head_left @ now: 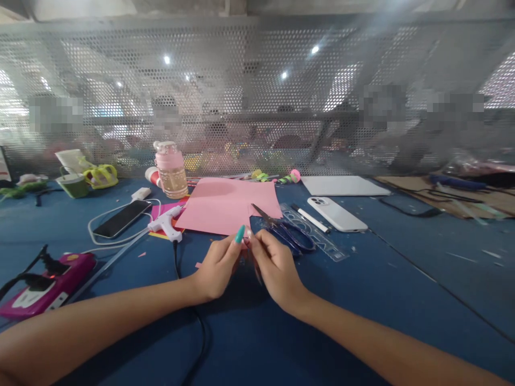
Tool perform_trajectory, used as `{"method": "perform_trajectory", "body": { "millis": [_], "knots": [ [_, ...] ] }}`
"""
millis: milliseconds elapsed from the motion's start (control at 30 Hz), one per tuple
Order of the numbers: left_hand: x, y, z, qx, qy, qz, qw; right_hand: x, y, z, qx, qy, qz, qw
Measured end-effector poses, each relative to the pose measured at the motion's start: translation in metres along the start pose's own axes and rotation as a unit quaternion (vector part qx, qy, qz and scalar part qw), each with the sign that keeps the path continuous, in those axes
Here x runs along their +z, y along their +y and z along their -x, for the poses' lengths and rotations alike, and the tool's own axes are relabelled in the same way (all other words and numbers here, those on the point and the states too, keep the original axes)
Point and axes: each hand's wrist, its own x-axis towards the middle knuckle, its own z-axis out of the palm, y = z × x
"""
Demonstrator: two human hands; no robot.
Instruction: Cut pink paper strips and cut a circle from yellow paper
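My left hand (221, 262) and my right hand (277, 268) meet at the middle of the blue table, thumbs side by side. Both pinch a small pink piece (245, 242) that looks like paper, mostly hidden by the fingers. A thin strip shows dimly under the right fingers; I cannot make out what it is. Just beyond my hands lies a large sheet of pink paper (225, 206) with a cut-out corner. Dark-handled scissors (287, 233) rest open, their blades over that sheet, beside my right hand. A white glue gun (166, 222) lies left of the paper.
On the right are a clear stencil ruler (336, 249), a white marker (313, 219), a white phone (337, 214) and cardboard (418, 193). To the left are a black phone (120, 220), a pink bottle (171, 171) and a magenta power strip (40, 289). A perforated metal screen stands behind.
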Motion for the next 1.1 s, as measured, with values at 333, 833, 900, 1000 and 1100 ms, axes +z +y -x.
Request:
{"method": "perform_trajectory", "body": {
  "millis": [333, 833, 900, 1000, 1100],
  "knots": [
    [-0.0013, 0.0040, -0.0037, 0.019, 0.015, -0.052, 0.998, -0.0006, 0.0008, -0.0050, 0.067, -0.015, -0.101, 0.992],
    [-0.0029, 0.0007, -0.0063, 0.017, -0.014, -0.073, 0.997, 0.0031, -0.0043, -0.0031, 0.192, 0.004, -0.242, 0.951],
    [-0.0028, -0.0003, -0.0064, 0.021, -0.009, -0.079, 0.997, 0.0038, -0.0050, -0.0034, 0.202, 0.002, -0.248, 0.947],
    [-0.0022, -0.0012, -0.0062, 0.016, 0.000, -0.093, 0.995, 0.0050, -0.0063, -0.0042, 0.209, 0.006, -0.247, 0.946],
    [-0.0018, -0.0016, -0.0060, 0.013, 0.003, -0.091, 0.996, 0.0055, -0.0064, -0.0053, 0.201, 0.003, -0.242, 0.949]
  ]
}}
